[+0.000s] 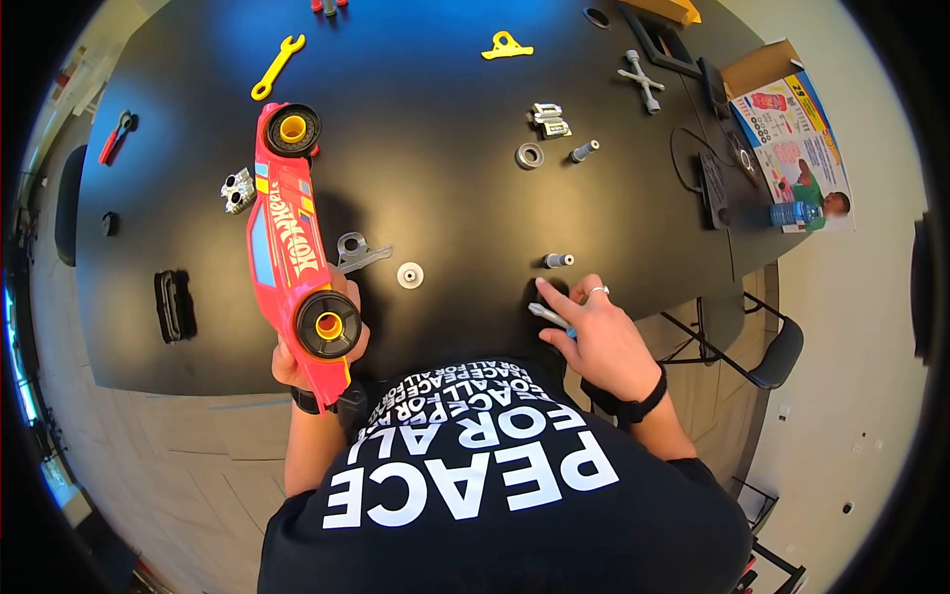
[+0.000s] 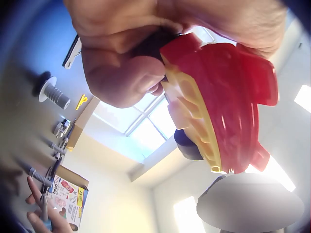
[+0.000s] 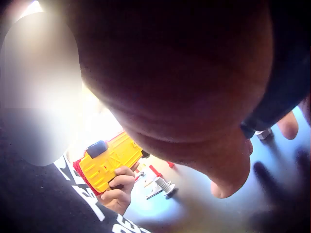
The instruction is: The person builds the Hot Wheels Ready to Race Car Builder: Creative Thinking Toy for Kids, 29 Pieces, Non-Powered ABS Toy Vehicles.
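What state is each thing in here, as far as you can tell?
Toy car: held up on its side in the left hand
Wheels: two in view, both mounted
Screwdriver: gripped in the right hand
Grey flanged screw: standing on its wide end
Yellow wrench: lying flat
Lug wrench: lying down
Cardboard box: open

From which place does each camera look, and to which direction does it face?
Head: worn on the head, facing down over the table, red car, left hand, right hand and shirt.
Left wrist: on that wrist, facing past the car towards bright windows and a printed box; both hands show.
Right wrist: on that wrist, facing across to the car's yellow underside; both hands and the shirt show.
Head and left wrist views share the box.
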`<state>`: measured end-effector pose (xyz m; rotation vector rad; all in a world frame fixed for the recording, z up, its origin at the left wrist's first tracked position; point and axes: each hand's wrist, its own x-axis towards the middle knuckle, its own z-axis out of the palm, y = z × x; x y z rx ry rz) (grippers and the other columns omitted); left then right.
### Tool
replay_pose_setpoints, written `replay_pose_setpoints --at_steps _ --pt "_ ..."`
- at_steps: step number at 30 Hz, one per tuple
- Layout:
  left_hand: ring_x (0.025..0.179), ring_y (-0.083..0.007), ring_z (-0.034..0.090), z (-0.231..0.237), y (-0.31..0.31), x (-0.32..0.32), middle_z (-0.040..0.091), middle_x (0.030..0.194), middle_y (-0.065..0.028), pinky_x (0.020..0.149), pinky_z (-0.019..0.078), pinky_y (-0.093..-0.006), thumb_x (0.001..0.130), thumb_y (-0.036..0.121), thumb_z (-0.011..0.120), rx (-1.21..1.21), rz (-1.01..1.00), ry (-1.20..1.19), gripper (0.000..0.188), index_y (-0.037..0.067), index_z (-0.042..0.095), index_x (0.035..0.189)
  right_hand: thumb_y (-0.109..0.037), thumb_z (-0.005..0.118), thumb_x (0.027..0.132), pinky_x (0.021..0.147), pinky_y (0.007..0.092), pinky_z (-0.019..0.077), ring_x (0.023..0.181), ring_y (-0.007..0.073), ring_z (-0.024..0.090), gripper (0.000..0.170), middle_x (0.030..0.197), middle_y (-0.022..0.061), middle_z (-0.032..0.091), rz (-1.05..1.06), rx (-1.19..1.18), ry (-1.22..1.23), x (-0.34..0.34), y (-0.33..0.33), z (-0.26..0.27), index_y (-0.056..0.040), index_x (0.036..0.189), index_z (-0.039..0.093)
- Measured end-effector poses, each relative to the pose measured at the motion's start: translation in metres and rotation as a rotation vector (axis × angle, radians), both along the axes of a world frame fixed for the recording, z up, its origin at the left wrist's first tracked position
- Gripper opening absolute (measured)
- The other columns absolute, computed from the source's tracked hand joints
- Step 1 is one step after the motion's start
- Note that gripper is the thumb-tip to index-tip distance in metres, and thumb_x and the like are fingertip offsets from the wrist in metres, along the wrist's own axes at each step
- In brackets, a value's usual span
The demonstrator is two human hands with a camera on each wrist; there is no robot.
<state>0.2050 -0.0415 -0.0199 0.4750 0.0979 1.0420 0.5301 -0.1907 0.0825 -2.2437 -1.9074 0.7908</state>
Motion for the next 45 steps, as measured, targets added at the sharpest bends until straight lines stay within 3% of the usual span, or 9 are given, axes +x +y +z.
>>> replay_pose_setpoints --at_steps 2,9,14,24,30,32,36,39,45 --pt "0.094 -0.0194 0.054 0.003 0.002 0.001 0.048 0.118 -0.0143 0.050 0.0519 -0.0269 0.089 0.045 0.088 0.013 -0.005 0.036 0.084 -0.008 0.044 0.136 -0.019 0.084 0.095 0.084 0.0473 0.0601 0.095 0.0411 0.070 0.064 0.126 0.0229 0.057 -0.052 0.051 -0.018 0.001 0.005 -0.003 -0.0136 0.155 0.063" --pt "0.094 -0.0207 0.050 -0.002 -0.004 -0.002 0.048 0.120 -0.0153 0.049 0.0490 -0.0271 0.092 0.046 0.083 0.040 0.068 0.176 0.084 -0.006 0.046 0.147 0.001 0.076 0.092 0.090 0.0473 0.0586 0.105 0.0396 0.070 0.050 0.132 0.0194 0.062 -0.101 0.318 0.102 0.018 0.024 -0.051 -0.0115 0.140 0.073" --pt "0.100 -0.0238 0.050 -0.030 -0.009 -0.016 0.053 0.126 -0.0165 0.057 0.0460 -0.0320 0.093 0.047 0.079 0.029 0.116 0.274 0.086 -0.001 0.045 0.155 0.002 0.077 0.094 0.080 0.0351 0.0552 0.087 0.0251 0.071 0.022 0.097 0.0104 0.072 -0.088 0.479 0.518 0.002 0.051 -0.023 -0.0039 0.115 0.082" --pt "0.118 -0.0351 0.069 -0.017 -0.013 -0.006 0.061 0.139 -0.0271 0.094 0.0648 -0.0406 0.090 0.042 0.081 -0.007 0.177 0.322 0.095 -0.008 0.038 0.159 0.000 0.083 0.092 0.079 0.0322 0.0537 0.087 0.0186 0.069 0.025 0.096 0.0051 0.076 -0.036 0.448 0.935 -0.026 0.101 0.007 -0.0031 0.117 0.080" --pt "0.132 -0.0403 0.066 -0.017 -0.011 -0.011 0.058 0.149 -0.0304 0.110 0.0595 -0.0482 0.089 0.040 0.081 0.016 0.101 0.292 0.102 -0.009 0.032 0.164 0.003 0.079 0.097 0.077 0.0292 0.0572 0.091 0.0139 0.072 0.018 0.097 0.0051 0.075 0.203 0.704 0.799 -0.034 0.131 0.011 -0.0031 0.112 0.073" --pt "0.136 -0.0383 0.065 -0.016 -0.011 -0.012 0.056 0.153 -0.0289 0.114 0.0566 -0.0485 0.087 0.035 0.083 -0.006 0.069 0.269 0.104 -0.006 0.029 0.165 0.006 0.080 0.096 0.083 0.0303 0.0631 0.103 0.0179 0.077 0.024 0.102 0.0083 0.077 -0.015 0.658 1.210 -0.043 0.132 0.022 -0.0004 0.117 0.069" --pt "0.140 -0.0364 0.064 -0.014 -0.009 -0.011 0.053 0.158 -0.0280 0.117 0.0542 -0.0486 0.086 0.031 0.084 -0.013 0.045 0.253 0.105 -0.004 0.027 0.167 0.007 0.087 0.089 0.086 0.0335 0.0645 0.105 0.0228 0.079 0.029 0.110 0.0153 0.081 0.090 0.636 1.388 -0.052 0.122 0.033 0.0000 0.110 0.068" --pt "0.140 -0.0364 0.064 -0.006 -0.010 -0.008 0.055 0.156 -0.0284 0.117 0.0542 -0.0487 0.087 0.032 0.083 -0.022 0.071 0.268 0.103 -0.005 0.029 0.165 0.004 0.092 0.085 0.083 0.0354 0.0616 0.097 0.0235 0.078 0.026 0.109 0.0163 0.084 0.410 0.785 1.266 -0.062 0.130 0.019 -0.0037 0.101 0.072" --pt "0.135 -0.0374 0.068 0.003 -0.007 -0.004 0.059 0.153 -0.0287 0.117 0.0541 -0.0493 0.089 0.035 0.082 0.023 0.075 0.325 0.099 -0.007 0.032 0.163 -0.002 0.093 0.079 0.081 0.0338 0.0575 0.086 0.0246 0.070 0.024 0.107 0.0080 0.085 0.457 0.866 0.839 -0.073 0.123 0.014 -0.0100 0.096 0.079"
